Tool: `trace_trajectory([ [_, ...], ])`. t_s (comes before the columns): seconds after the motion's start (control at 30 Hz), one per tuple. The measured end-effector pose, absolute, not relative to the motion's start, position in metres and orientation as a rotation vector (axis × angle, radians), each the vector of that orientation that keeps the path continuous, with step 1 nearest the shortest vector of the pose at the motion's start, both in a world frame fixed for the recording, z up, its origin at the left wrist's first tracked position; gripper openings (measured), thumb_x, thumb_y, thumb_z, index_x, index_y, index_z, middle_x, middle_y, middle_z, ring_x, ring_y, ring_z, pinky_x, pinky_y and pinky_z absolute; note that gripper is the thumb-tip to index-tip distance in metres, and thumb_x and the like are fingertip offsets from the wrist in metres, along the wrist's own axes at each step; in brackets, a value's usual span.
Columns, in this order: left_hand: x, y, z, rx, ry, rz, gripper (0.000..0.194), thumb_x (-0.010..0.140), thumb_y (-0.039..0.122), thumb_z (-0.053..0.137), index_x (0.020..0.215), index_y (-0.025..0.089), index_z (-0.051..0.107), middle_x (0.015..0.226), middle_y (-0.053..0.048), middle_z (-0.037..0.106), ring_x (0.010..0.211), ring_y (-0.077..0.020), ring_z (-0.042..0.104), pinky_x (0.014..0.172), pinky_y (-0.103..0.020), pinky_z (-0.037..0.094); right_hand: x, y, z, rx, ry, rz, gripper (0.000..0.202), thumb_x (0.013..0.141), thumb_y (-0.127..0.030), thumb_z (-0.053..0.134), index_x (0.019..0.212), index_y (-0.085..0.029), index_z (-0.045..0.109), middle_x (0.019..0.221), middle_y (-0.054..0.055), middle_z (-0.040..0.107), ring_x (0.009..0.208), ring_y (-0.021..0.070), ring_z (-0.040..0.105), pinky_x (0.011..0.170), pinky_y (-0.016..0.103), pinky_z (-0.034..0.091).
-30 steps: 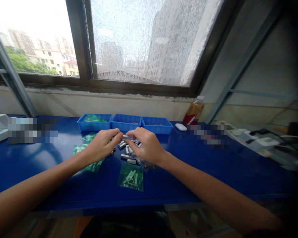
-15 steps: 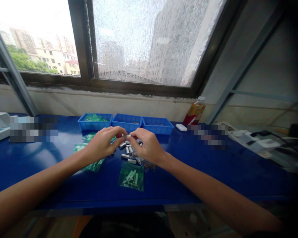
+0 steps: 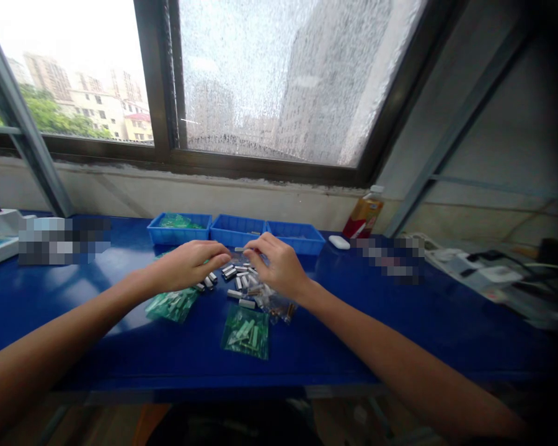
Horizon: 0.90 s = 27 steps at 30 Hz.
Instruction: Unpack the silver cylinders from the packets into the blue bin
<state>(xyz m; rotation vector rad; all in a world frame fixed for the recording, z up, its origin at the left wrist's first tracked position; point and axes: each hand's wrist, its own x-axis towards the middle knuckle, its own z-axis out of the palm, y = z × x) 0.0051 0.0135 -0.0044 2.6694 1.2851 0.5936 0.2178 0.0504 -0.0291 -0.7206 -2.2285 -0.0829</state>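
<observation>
The small metal piece (image 3: 239, 249) is in my right hand's (image 3: 281, 269) pinching grip, above the worktop (image 3: 325, 334). I can't tell whether my left hand (image 3: 186, 266) grips anything. The green bag (image 3: 246, 333) has pieces inside; many loose pieces (image 3: 247, 304) lie outside it.

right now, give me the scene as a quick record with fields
right grip: right hand pinches a small metal piece
left grip: left hand close by, contents unclear
loose parts: metal pieces scattered below and between the hands
near edge: flat green bag with pieces inside
back row: three blue bins, left bin holding green bags
back right: bottle, small white object
surface: blue table
</observation>
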Motion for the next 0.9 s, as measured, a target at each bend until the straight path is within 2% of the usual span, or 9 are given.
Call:
trace_trajectory([
  [0.07, -0.009, 0.016, -0.002, 2.709, 1.354, 0.401, 0.031, 0.088, 0.038, 0.039, 0.102, 0.02, 0.06, 0.1, -0.006, 0.062, 0.088, -0.0187, 0.059, 0.077, -0.029, 0.041, 0.224, 0.063, -0.03, -0.814, -2.16, -0.117, 0.022, 0.088, -0.031, 0.045, 0.082, -0.016, 0.06, 0.078, 0.005, 0.057, 0.075, 0.0153, 0.053, 0.069, 0.028, 0.041],
  [0.17, -0.028, 0.019, -0.001, 2.698, 1.424, 0.222, 0.026, 0.085, 0.036, 0.044, 0.097, 0.021, 0.062, 0.097, -0.005, 0.061, 0.084, -0.0185, 0.059, 0.074, -0.028, 0.041, 0.231, 0.086, -0.032, -0.923, -2.073, -0.172, 0.021, 0.086, -0.033, 0.048, 0.082, -0.016, 0.061, 0.079, 0.006, 0.057, 0.077, 0.0167, 0.054, 0.07, 0.029, 0.041],
  [0.33, -0.034, 0.018, -0.003, 2.641, 1.449, 0.18, 0.021, 0.079, 0.038, 0.052, 0.086, 0.022, 0.063, 0.089, -0.004, 0.062, 0.075, -0.0174, 0.058, 0.064, -0.025, 0.039, 0.235, 0.113, -0.038, -1.085, -2.025, -0.268, 0.02, 0.084, -0.033, 0.051, 0.085, -0.017, 0.063, 0.085, 0.007, 0.058, 0.082, 0.019, 0.054, 0.076, 0.031, 0.041],
  [0.47, -0.027, 0.018, -0.008, 2.605, 1.499, 0.155, 0.024, 0.077, 0.043, 0.054, 0.087, 0.023, 0.063, 0.083, -0.003, 0.063, 0.07, -0.0174, 0.058, 0.057, -0.023, 0.037, 0.236, 0.121, -0.044, -1.159, -2.069, -0.307, 0.022, 0.083, -0.035, 0.052, 0.087, -0.018, 0.065, 0.086, 0.008, 0.057, 0.086, 0.0212, 0.053, 0.078, 0.034, 0.04],
  [0.63, -0.019, 0.021, -0.017, 2.647, 1.569, 0.195, 0.027, 0.081, 0.041, 0.047, 0.097, 0.024, 0.06, 0.092, -0.004, 0.064, 0.071, -0.0178, 0.06, 0.058, -0.025, 0.036, 0.237, 0.12, -0.049, -1.144, -2.174, -0.337, 0.042, 0.082, -0.043, 0.05, 0.116, -0.019, 0.055, 0.104, 0.011, 0.055, 0.097, 0.0244, 0.051, 0.081, 0.037, 0.04],
  [0.7, -0.017, 0.022, -0.019, 2.646, 1.616, 0.191, 0.028, 0.083, 0.041, 0.044, 0.098, 0.025, 0.06, 0.094, -0.004, 0.065, 0.073, -0.0189, 0.06, 0.059, -0.026, 0.036, 0.238, 0.119, -0.05, -1.126, -2.255, -0.359, 0.043, 0.083, -0.045, 0.05, 0.117, -0.02, 0.054, 0.113, 0.012, 0.053, 0.104, 0.0266, 0.048, 0.084, 0.04, 0.039],
  [0.8, -0.017, 0.025, -0.021, 2.654, 1.636, 0.177, 0.026, 0.082, 0.041, 0.045, 0.095, 0.025, 0.061, 0.09, -0.003, 0.066, 0.072, -0.0186, 0.06, 0.057, -0.025, 0.035, 0.24, 0.119, -0.049, -1.117, -2.346, -0.371, 0.034, 0.084, -0.04, 0.049, 0.109, -0.019, 0.059, 0.117, 0.012, 0.052, 0.108, 0.0274, 0.047, 0.086, 0.041, 0.038],
  [0.9, -0.018, 0.027, -0.02, 2.678, 1.588, 0.175, 0.02, 0.08, 0.036, 0.047, 0.087, 0.024, 0.062, 0.084, -0.002, 0.066, 0.066, -0.0165, 0.059, 0.054, -0.024, 0.035, 0.244, 0.12, -0.046, -1.091, -2.38, -0.343, 0.027, 0.086, -0.029, 0.047, 0.106, -0.017, 0.061, 0.114, 0.011, 0.055, 0.104, 0.0239, 0.051, 0.085, 0.037, 0.041],
])
